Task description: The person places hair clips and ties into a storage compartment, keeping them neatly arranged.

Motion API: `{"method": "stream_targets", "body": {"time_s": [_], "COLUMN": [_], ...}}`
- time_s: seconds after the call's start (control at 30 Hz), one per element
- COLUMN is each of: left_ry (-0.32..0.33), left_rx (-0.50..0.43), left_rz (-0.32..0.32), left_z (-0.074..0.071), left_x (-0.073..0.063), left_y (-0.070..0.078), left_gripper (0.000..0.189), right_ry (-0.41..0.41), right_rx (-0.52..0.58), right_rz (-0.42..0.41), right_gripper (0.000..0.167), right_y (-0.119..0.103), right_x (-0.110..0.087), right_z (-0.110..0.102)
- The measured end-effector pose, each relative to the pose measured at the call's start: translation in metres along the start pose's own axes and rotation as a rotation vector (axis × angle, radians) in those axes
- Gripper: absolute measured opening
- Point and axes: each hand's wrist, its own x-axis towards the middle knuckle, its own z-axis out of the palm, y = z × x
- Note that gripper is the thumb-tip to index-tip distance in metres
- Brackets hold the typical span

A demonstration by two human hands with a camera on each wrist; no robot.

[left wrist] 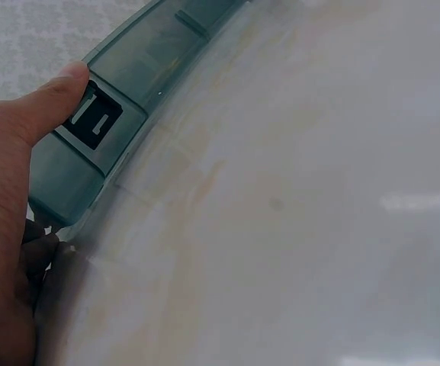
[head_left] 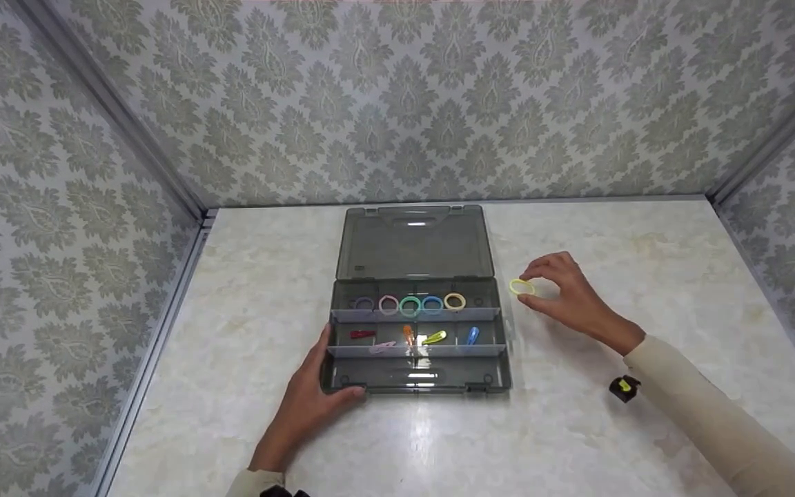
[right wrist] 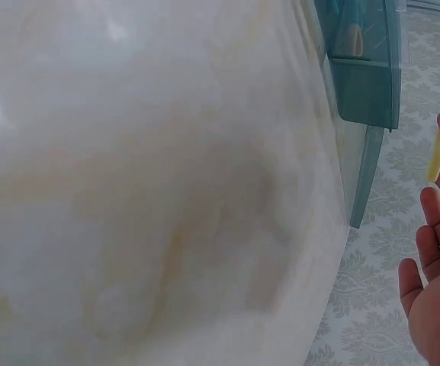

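Observation:
My right hand pinches a yellow hair tie between thumb and fingers, above the table just right of the box. In the right wrist view that hair tie appears edge-on. At the near left corner of the grey see-through organizer box, my left hand grips, fingers along the side and thumb on the front wall. The left wrist view shows the thumb beside a dark latch. Several hair ties, such as the green one, line the back compartment. Several snap hair clips, including a blue one, lie in the middle compartment.
The box's lid lies opened away from me toward the back wall. Patterned panels also stand at left and right of the pale marbled table. A small black device is at the right sleeve.

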Motion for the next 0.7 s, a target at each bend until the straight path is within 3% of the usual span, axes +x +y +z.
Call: {"method": "stream_targets", "body": {"time_s": [0.7], "left_ry": [-0.005], "left_rx": [-0.012], "left_rz": [0.019], "left_z": [-0.001], "left_x": [0.0], "left_y": [-0.001], "left_gripper": [0.13], "right_ry": [-0.133], "right_rx": [0.014], "right_rz": [0.011], "right_gripper": [0.023], "right_y": [-0.017], "right_x": [0.031], "right_z": [0.035]}}
